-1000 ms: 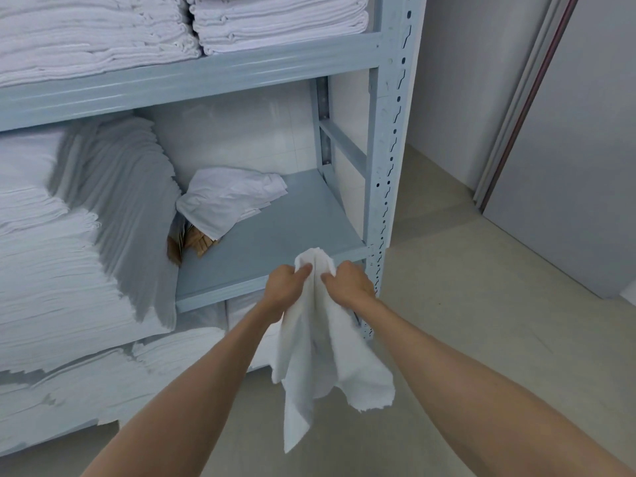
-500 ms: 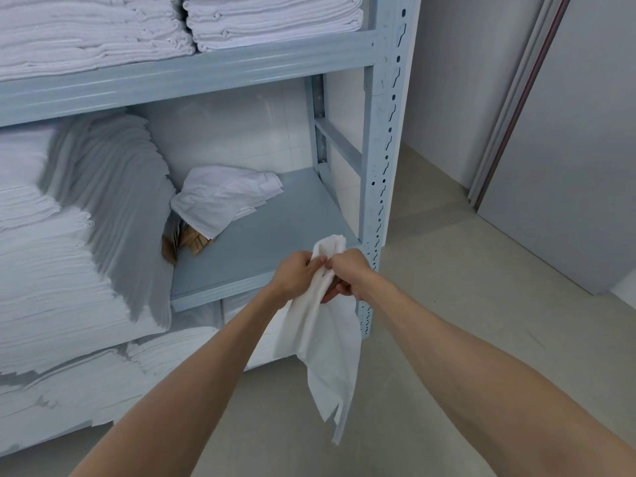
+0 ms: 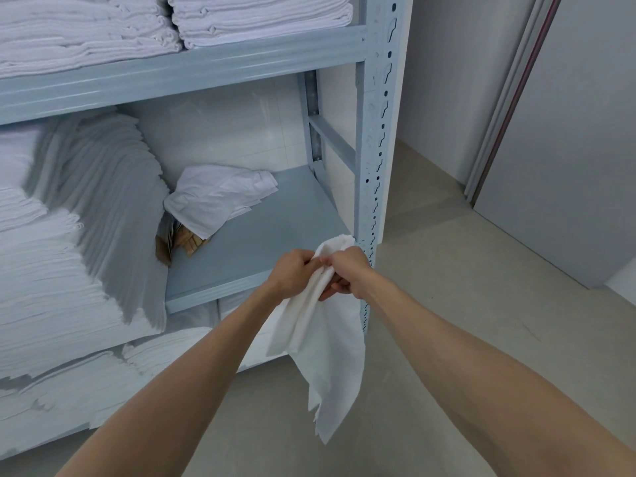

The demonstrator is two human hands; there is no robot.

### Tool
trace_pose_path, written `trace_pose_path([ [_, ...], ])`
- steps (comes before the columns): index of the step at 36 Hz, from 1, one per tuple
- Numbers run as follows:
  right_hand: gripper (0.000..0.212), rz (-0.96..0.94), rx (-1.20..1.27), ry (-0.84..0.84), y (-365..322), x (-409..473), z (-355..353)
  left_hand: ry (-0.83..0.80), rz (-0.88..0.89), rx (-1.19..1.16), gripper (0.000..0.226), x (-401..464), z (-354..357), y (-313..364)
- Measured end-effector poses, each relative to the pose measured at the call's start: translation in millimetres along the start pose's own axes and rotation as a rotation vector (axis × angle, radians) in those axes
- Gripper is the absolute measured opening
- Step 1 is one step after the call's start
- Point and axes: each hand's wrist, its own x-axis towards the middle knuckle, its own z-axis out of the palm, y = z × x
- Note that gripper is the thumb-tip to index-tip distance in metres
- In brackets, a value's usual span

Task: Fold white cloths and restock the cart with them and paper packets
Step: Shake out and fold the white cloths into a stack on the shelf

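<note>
Brown paper packets (image 3: 182, 241) at ten o'clock lie mostly hidden under a crumpled white cloth (image 3: 220, 197). Folded cloth stacks (image 3: 51, 253) run off the left edge.

Grey metal shelving (image 3: 373, 139) stands on beige floor (image 3: 464, 270).

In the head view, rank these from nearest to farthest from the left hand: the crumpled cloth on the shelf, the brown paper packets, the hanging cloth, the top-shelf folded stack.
1. Hanging cloth: in the left hand's own grip.
2. Brown paper packets: on the middle shelf, up and left.
3. Crumpled cloth: lying over the packets, slightly farther back.
4. Top-shelf folded stack: far above.
</note>
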Motion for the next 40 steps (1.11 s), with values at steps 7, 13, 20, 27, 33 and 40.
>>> trace_pose_path([
  [7, 0.015, -0.001, 0.085, -0.007, -1.9, -1.1, -0.8, 0.037, 0.025, -0.020, 0.047, 5.5, -2.4, 6.2],
  [13, 0.017, 0.015, 0.107, -0.013, -3.5, -1.9, -2.1, 0.016, -0.022, -0.044, 0.036, 6.5, -2.1, 8.0],
  [20, 0.023, 0.074, 0.125, 0.018, 4.0, 7.8, -4.3, -0.263, 0.021, 0.135, 0.042, -4.4, 6.8, 10.1],
  [27, 0.029, -0.035, -0.211, 0.093, 14.8, 12.9, -5.6, -0.187, 0.123, 0.320, 0.042, 0.6, 13.5, -4.5],
  [33, 0.023, -0.209, -0.885, 0.238, 5.9, 20.7, -28.9, -0.061, 0.225, 0.274, 0.036, -1.0, 12.5, -12.2],
  [40, 0.062, -0.171, -1.168, 0.258, 2.2, 51.9, -52.7, -0.023, 0.301, 0.247, 0.034, -4.3, 15.3, -15.5],
])
